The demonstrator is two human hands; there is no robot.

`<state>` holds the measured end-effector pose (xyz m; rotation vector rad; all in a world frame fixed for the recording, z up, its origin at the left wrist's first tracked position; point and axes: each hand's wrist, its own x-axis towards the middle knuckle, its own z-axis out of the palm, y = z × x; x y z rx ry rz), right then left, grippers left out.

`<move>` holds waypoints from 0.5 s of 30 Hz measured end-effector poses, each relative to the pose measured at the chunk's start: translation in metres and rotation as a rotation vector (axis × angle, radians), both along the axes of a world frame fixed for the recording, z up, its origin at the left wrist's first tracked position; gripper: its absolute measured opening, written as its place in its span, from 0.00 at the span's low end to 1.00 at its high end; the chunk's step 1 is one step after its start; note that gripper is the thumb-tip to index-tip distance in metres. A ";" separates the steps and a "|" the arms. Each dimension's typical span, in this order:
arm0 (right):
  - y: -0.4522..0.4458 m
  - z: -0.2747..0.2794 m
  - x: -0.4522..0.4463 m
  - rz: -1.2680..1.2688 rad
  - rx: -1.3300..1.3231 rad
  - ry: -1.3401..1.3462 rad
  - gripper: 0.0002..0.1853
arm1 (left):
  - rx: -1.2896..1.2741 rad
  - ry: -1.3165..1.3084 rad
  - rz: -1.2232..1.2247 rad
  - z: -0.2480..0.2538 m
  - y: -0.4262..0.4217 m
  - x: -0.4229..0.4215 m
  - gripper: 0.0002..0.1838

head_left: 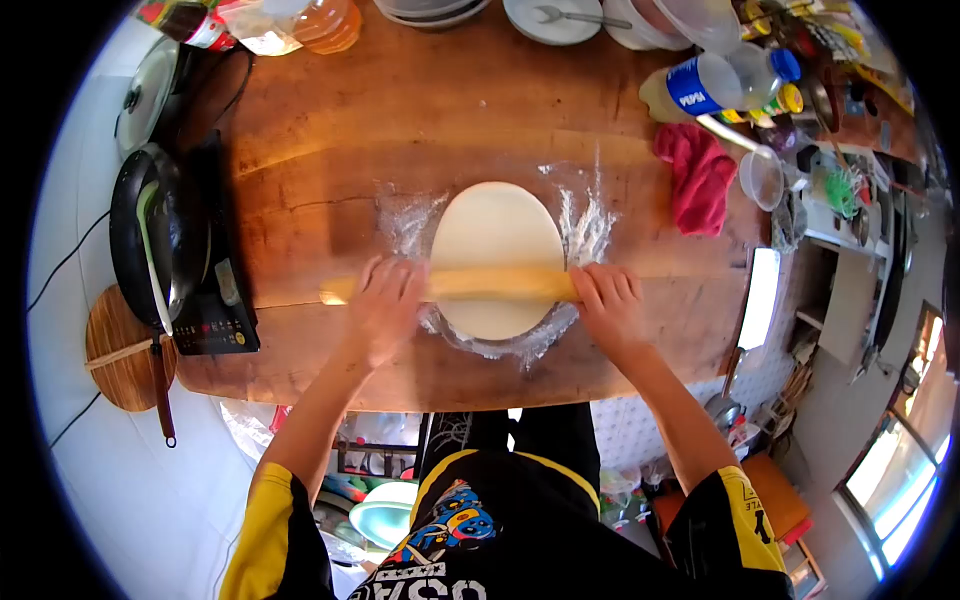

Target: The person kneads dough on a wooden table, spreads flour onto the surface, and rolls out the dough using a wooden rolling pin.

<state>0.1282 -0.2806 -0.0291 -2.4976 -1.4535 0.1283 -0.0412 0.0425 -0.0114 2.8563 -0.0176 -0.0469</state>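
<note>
A flat oval sheet of pale dough (497, 225) lies on the wooden table (330, 200), with white flour scattered around its edges. Across its lower half rests a wooden rolling pin (500, 285), set sideways. My left hand (388, 305), a little blurred, grips the pin just left of the dough, and the pin's end sticks out beyond it. On the other side, my right hand (610, 305) has its fingers over the pin's right end, beside the dough's edge.
To the left, a black frying pan (165, 240) with a spatula sits by an induction cooker (225, 325). A red cloth (697, 180) and a bottle with a blue label (715, 83) lie at the upper right. Bowls and a plate (545, 28) line the far edge.
</note>
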 end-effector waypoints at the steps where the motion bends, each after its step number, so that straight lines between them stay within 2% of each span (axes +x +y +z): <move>1: -0.007 0.006 -0.009 -0.015 -0.009 0.010 0.29 | -0.009 0.010 -0.015 -0.001 0.003 -0.007 0.31; 4: -0.021 0.022 -0.019 -0.025 -0.056 -0.013 0.29 | 0.090 0.116 -0.053 -0.003 -0.006 -0.023 0.32; 6: -0.030 0.034 -0.036 -0.120 -0.109 0.129 0.30 | -0.162 0.214 0.039 0.007 -0.033 -0.039 0.34; 7: -0.029 0.033 -0.042 -0.122 -0.120 0.152 0.30 | -0.170 0.237 0.038 0.008 -0.043 -0.039 0.34; 9: -0.015 0.025 -0.048 -0.302 -0.094 0.167 0.33 | 0.062 0.063 0.163 0.007 -0.060 -0.033 0.37; 10: 0.000 0.017 -0.031 -0.355 -0.044 0.142 0.34 | 0.112 0.071 0.183 0.008 -0.048 -0.007 0.38; 12: 0.037 0.005 0.019 -0.404 -0.002 0.125 0.35 | 0.159 0.090 0.204 -0.006 -0.028 0.033 0.40; 13: 0.052 0.007 0.040 -0.429 0.035 0.060 0.35 | 0.132 0.044 0.334 -0.012 -0.027 0.038 0.40; 14: 0.056 0.010 0.047 -0.460 0.068 -0.009 0.34 | 0.103 -0.005 0.457 -0.014 -0.030 0.039 0.39; 15: 0.041 0.008 0.028 -0.471 0.046 -0.001 0.34 | 0.086 0.012 0.445 -0.014 -0.046 0.020 0.39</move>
